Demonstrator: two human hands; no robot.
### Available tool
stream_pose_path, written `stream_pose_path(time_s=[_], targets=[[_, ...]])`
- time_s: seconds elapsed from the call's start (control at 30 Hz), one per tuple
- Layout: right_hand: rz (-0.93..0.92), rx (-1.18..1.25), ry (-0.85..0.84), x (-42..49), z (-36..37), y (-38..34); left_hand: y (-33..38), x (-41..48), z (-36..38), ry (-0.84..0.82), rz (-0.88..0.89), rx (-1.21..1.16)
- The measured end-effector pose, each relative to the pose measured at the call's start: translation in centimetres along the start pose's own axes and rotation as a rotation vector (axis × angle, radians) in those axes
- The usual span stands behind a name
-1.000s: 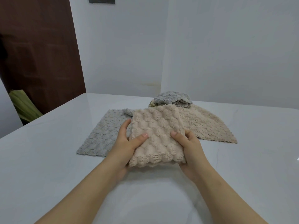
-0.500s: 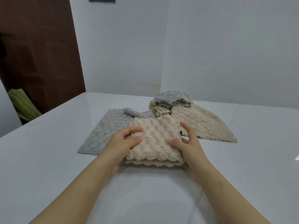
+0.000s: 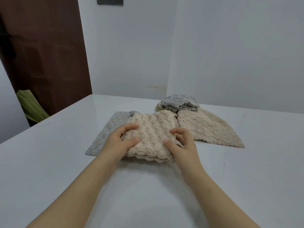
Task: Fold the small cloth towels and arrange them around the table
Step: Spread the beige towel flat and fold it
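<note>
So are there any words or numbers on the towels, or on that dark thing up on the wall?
No words, numbers or signs can be read here.
The folded beige towel, held by the left hand and the right hand: no tag or print shows.
The flat grey towel, the flat beige towel and the grey bundle behind them: only bumpy weave.
The dark plate on the wall: plain, and cut off by the picture's edge.

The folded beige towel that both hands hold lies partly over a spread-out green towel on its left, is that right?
Not quite. The head view shows that the spread-out towel is grey, not green. The folded beige towel, held by the left hand and the right hand, does lie partly over it on its left.
</note>
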State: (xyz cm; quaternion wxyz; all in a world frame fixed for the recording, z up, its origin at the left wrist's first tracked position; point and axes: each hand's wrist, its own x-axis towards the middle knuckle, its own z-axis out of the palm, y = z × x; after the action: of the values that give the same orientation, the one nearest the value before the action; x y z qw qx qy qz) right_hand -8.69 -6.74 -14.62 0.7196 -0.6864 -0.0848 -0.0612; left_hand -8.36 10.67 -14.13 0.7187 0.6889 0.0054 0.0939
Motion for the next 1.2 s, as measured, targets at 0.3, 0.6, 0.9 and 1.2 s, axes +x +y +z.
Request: stream_pose_path(time_s=[0.3, 0.6, 0.9, 1.2], targets=[[0.048, 0.003, -0.097, 1.7, 11.7, 0.9, 0.7, 1.1, -9.5, 0.346, 0.107, 0.171], [0.047, -0.137, -0.119, 4.5, 24.1, 3.7, -1.5, 3.1, -20.4, 0.599, 0.043, 0.31], [-0.08, -0.496, -0.145, 8.9, 29.1, 5.2, -2.4, 7.6, -24.0, 0.663, 0.126, 0.631], [-0.16, -0.954, -0.271, 12.3, 32.1, 5.9, -3.3, 11.8, -26.5, 0.59, 0.048, 0.83]])
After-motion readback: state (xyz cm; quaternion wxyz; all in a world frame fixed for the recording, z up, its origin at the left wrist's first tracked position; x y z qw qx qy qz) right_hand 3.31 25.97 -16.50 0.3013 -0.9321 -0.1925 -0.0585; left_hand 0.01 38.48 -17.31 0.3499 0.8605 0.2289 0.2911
